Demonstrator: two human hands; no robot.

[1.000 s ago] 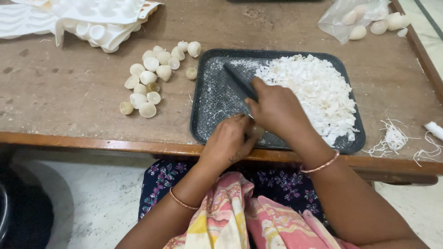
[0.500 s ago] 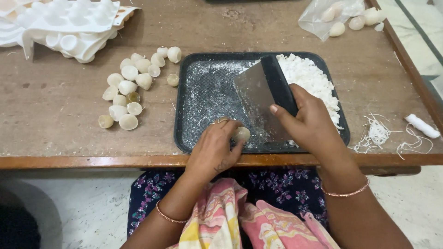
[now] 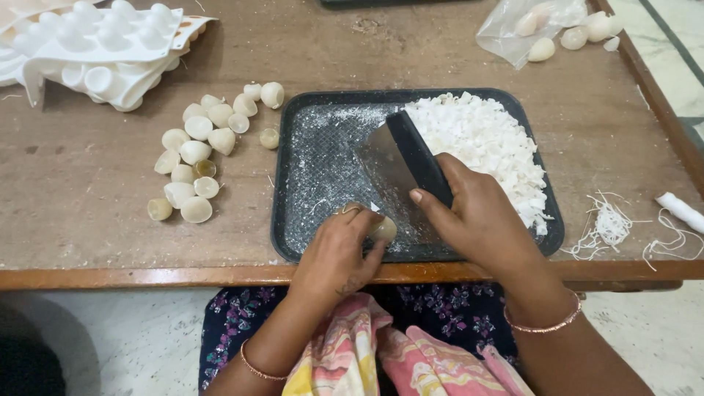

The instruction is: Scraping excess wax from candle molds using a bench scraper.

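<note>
2 hands, scraper [image 3: 400, 158] over tray [image 3: 293, 220], wax piece [image 3: 384, 229]

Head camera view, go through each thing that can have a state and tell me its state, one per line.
Left hand: closed on a small cream piece, over the tray.
Right hand: gripping the scraper, blade tilted.
Black tray: half heaped with white chips.
Plastic bag: open, pieces inside.
White moulds: stacked, cups empty.

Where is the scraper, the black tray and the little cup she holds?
scraper [image 3: 389, 165], head view, on its metal blade
black tray [image 3: 281, 213], head view, on its left rim
little cup [image 3: 385, 229], head view, on its rounded side
</note>
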